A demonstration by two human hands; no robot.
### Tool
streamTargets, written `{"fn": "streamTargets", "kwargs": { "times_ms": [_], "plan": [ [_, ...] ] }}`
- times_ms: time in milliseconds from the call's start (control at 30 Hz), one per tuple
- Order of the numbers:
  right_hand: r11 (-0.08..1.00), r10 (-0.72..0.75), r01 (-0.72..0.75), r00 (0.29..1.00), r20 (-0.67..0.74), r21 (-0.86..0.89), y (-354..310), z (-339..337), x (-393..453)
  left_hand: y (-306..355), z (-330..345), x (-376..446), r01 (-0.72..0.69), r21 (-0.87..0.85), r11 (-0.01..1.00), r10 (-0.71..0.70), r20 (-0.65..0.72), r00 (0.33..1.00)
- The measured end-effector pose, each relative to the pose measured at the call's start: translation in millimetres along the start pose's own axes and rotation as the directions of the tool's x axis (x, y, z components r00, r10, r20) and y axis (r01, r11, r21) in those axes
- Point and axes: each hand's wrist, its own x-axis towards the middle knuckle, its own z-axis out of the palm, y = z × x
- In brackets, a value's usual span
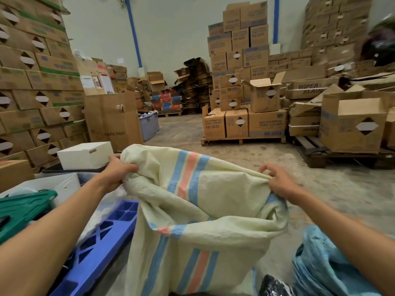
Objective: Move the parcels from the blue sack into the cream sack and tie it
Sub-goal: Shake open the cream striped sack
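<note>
The cream sack (215, 201), woven with blue and pink stripes, stands in front of me with its mouth pulled wide. My left hand (119, 169) grips the sack's rim at the left. My right hand (277, 180) pinches the rim at the right. What lies inside the sack is hidden by folded cloth. The blue sack (324, 265) slumps at the lower right, crumpled. A black plastic parcel (273, 285) shows at the bottom edge between the two sacks.
A blue plastic pallet (106, 238) and a green crate (23, 208) lie at my left, with a white box (85, 154) behind them. Stacked cardboard boxes (36, 86) wall the left side. More boxes sit on wooden pallets (243, 141) at the right. Bare concrete floor (183, 131) runs ahead.
</note>
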Motion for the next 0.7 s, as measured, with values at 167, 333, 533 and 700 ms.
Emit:
{"fn": "streamTargets", "kwargs": {
  "times_ms": [167, 333, 533, 700],
  "plan": [
    [0.976, -0.216, 0.215, 0.976, -0.024, -0.046, -3.5, 23.7, -14.4, -1.7, 19.2, 7.6, -0.057, 0.223, 0.973, 0.142, -0.389, 0.910],
    [0.564, -0.417, 0.460, 0.875, 0.244, -0.686, 5.1, 25.3, -20.0, 7.9, 29.8, -1.9, -0.060, 0.490, 0.870, 0.280, -0.390, 0.877],
    [0.367, -0.588, 0.392, 0.800, 0.117, -0.843, 23.1, 29.8, -18.7, 15.9, 15.5, 4.7, 0.253, -0.163, 0.954, -0.281, -0.179, 0.943],
    [0.887, 0.067, -0.194, 0.952, -0.299, -0.419, 8.0, 2.1, 4.0, 17.6, -1.2, -7.9, 0.152, 0.034, 0.988, -0.155, 0.111, 0.982]
  ]
}}
